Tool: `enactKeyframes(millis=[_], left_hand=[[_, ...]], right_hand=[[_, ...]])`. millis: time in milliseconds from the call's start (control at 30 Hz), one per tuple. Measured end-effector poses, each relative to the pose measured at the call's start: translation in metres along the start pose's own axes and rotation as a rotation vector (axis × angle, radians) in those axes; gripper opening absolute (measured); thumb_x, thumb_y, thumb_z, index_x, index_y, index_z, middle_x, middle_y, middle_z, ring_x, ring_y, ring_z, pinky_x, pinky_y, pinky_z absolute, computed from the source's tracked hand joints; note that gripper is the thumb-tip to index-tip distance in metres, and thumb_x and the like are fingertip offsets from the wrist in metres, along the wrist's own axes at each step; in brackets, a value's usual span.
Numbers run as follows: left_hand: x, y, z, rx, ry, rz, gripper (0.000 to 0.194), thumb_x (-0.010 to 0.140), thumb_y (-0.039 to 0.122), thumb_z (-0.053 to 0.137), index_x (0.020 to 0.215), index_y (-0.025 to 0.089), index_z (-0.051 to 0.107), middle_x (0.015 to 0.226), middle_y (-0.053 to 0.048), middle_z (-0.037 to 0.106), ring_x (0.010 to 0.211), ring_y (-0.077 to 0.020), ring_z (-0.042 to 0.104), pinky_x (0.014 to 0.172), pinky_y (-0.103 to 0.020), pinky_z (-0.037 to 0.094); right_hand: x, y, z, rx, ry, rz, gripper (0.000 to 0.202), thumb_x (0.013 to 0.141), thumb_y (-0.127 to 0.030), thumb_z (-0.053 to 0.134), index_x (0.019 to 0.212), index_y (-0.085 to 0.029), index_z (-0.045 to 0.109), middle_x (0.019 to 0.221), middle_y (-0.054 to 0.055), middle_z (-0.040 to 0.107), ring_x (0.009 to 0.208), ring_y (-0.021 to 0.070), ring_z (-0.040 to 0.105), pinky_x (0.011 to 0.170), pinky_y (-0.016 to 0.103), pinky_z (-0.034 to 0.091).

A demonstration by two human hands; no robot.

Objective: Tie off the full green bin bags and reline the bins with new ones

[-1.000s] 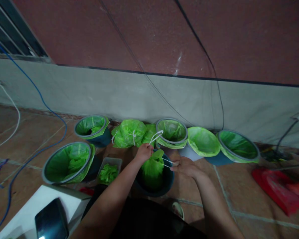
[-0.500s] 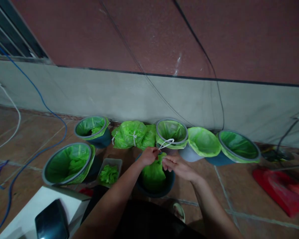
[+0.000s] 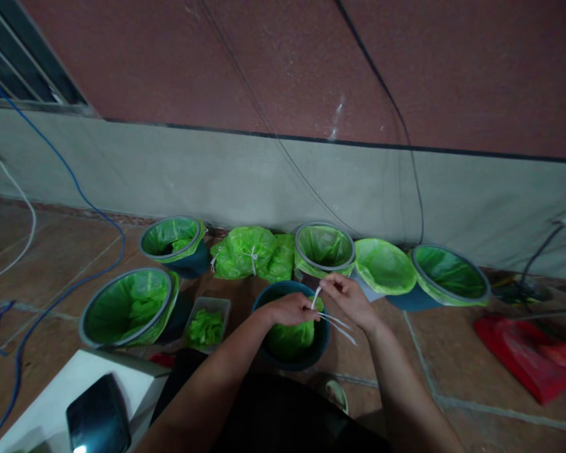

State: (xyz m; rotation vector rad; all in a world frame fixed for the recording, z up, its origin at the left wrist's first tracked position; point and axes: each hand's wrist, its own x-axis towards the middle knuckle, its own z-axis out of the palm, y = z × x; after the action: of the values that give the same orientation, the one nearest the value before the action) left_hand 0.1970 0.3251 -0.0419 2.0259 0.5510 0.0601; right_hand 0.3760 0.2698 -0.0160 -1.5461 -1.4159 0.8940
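Note:
My left hand (image 3: 292,308) is closed over the dark blue bucket (image 3: 325,343), its fingers pinching a white drawstring (image 3: 342,328) at the top of a green plastic bag (image 3: 290,340). Just to its right, my right hand (image 3: 349,301) pinches an upright piece of the same drawstring between thumb and fingertips. Loose string ends trail to the right beneath it. The bag sits down inside the bucket, and its gathered top is partly hidden by my left hand.
Bins with green liners, such as a grey-rimmed one (image 3: 325,246), line the wall, beside tied green bags (image 3: 249,251). A clear tub (image 3: 207,324) of green bags is at left. A phone (image 3: 99,415) lies on a white box (image 3: 42,409). A red dustpan (image 3: 523,362) lies right.
My right hand has risen from beside the bag and now pinches the drawstring. My left hand has moved slightly down and right. The string's loose ends now hang to the right.

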Motion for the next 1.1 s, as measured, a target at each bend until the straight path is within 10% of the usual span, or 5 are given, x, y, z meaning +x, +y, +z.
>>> enactKeyframes(millis=[200,533,667,867,1100], left_hand=[[0.003,-0.009,-0.005,-0.181,0.112,-0.14,0.032,0.088,0.029,0.047,0.083,0.013,0.074,0.067,0.0,0.062,0.062,-0.0107,0.053,0.061,-0.021,0.039],[0.007,-0.019,-0.006,-0.34,0.421,-0.326,0.036,0.087,0.034,0.047,0.074,0.011,0.072,0.06,-0.001,0.06,0.054,-0.0111,0.048,0.056,-0.023,0.035],[0.005,-0.02,-0.011,-0.149,0.406,-0.303,0.025,0.081,0.03,0.057,0.072,0.013,0.073,0.06,0.0,0.064,0.058,-0.0125,0.053,0.058,-0.023,0.039],[-0.003,-0.004,-0.014,0.384,0.316,-0.094,0.02,0.079,0.015,0.055,0.086,0.02,0.073,0.08,-0.002,0.073,0.078,-0.0169,0.065,0.088,-0.032,0.045],[-0.01,0.006,-0.007,0.613,0.322,0.024,0.02,0.084,0.014,0.052,0.1,0.021,0.062,0.089,-0.004,0.072,0.091,-0.0196,0.066,0.111,-0.046,0.028]], right_hand=[[-0.004,0.008,0.003,0.049,0.117,0.157,0.061,0.073,-0.057,0.066,0.12,-0.019,0.056,0.112,0.012,0.067,0.1,0.0239,0.063,0.083,0.036,0.051],[-0.01,0.013,0.005,0.066,-0.235,0.423,0.032,0.073,-0.05,0.061,0.08,-0.019,0.061,0.052,-0.005,0.05,0.042,0.0079,0.041,0.039,0.02,0.031],[-0.009,0.02,0.011,0.069,-0.333,0.395,0.026,0.068,-0.044,0.065,0.073,-0.019,0.063,0.055,-0.003,0.054,0.045,0.0086,0.043,0.04,0.02,0.029],[0.003,0.022,0.024,0.056,-0.087,0.082,0.016,0.073,-0.03,0.058,0.082,-0.021,0.067,0.078,0.004,0.067,0.073,0.0165,0.06,0.061,0.026,0.047],[0.004,0.017,0.039,0.189,-0.145,0.185,0.026,0.078,-0.037,0.05,0.093,-0.019,0.062,0.065,0.0,0.06,0.048,0.0101,0.05,0.04,0.02,0.035]])
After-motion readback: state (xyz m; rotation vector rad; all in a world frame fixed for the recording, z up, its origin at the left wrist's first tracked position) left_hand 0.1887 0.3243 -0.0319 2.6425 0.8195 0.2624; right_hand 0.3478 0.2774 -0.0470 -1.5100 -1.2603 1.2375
